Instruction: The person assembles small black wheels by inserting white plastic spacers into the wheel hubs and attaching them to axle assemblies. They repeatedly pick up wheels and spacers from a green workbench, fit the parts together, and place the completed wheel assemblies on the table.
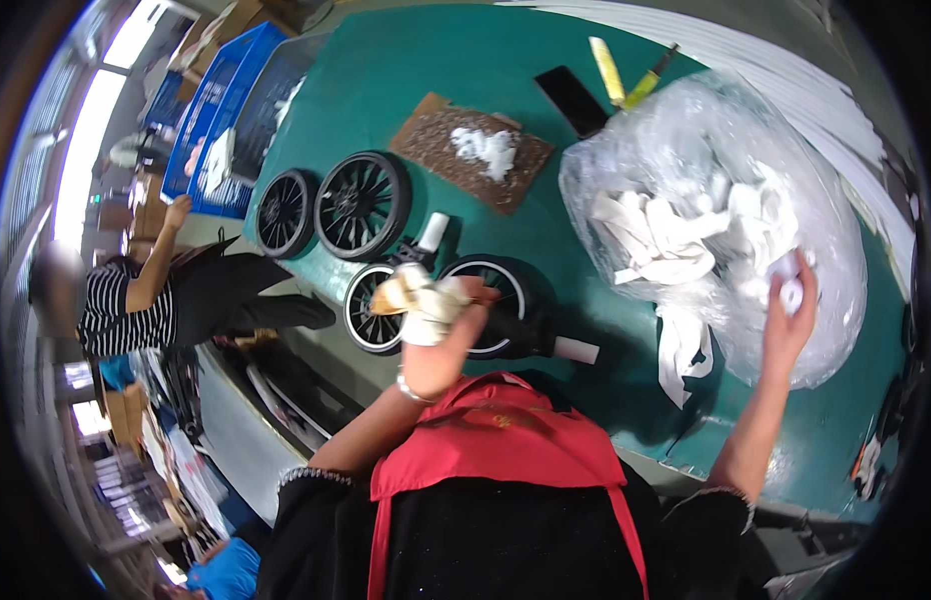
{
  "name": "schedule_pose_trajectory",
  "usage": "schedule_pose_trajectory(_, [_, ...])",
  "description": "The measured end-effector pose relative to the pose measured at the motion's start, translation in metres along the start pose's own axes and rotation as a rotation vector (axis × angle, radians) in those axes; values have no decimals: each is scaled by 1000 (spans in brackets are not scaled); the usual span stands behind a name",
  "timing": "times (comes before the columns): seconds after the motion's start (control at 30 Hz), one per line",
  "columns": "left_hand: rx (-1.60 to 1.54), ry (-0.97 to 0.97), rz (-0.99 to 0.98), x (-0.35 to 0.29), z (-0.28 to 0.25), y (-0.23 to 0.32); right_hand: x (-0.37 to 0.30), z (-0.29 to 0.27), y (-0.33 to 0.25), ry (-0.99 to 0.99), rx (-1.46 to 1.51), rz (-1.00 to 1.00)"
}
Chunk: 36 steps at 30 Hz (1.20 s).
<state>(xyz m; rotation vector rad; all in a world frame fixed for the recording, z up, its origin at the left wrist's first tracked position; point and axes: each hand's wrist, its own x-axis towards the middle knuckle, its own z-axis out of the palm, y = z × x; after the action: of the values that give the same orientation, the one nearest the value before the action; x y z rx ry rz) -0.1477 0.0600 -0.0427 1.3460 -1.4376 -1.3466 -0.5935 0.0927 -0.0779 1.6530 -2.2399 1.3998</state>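
My left hand (438, 345) is curled over a pair of wheels. Cream cloth covers part of its fingers, like a worn glove, and hides what they grip. Below it lie a white-rimmed wheel (364, 312) and a second white-rimmed wheel (518, 290), each with black spokes. A black part beside them ends in a white sleeve (576, 350); another white sleeve (435, 232) stands just beyond the hand. At the right, my right hand (794, 315) pinches a small white ring-shaped piece (791, 293) at the side of a clear plastic bag (676, 130) of white pieces (656, 235).
Two black wheels (363, 206) rest on the green table (456, 50). Beyond lie a brown board (436, 130) with white bits, a dark phone (571, 100) and two yellow-handled tools (607, 72). Blue crates (221, 110) and another person (136, 300) are at the left.
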Motion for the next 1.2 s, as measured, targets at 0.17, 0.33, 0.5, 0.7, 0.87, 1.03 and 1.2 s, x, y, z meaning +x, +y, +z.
schedule_pose_trajectory(0.17, [-507, -477, -29, -10, 17, 18, -86, 69, -182, -529, 993, 156])
schedule_pose_trajectory(0.33, [-779, -493, -328, -20, -41, 4, -131, 131, -261, -560, 1064, 242])
schedule_pose_trajectory(0.5, [-729, -314, -415, -26, -130, -24, -132, 187, -314, -616, 895, 478])
schedule_pose_trajectory(0.7, [-476, -114, -380, -27, -294, -70, -108, 305, -365, -811, 330, 202])
schedule_pose_trajectory(0.87, [-24, 133, -149, -35, -407, -113, -78, 363, -428, -638, 54, -310])
schedule_pose_trajectory(1.03, [574, 318, 96, 0, -486, -123, -63, 394, -463, -712, -157, -486])
schedule_pose_trajectory(1.2, [795, 356, 203, 37, -523, -105, -60, 404, -488, -768, -220, -589])
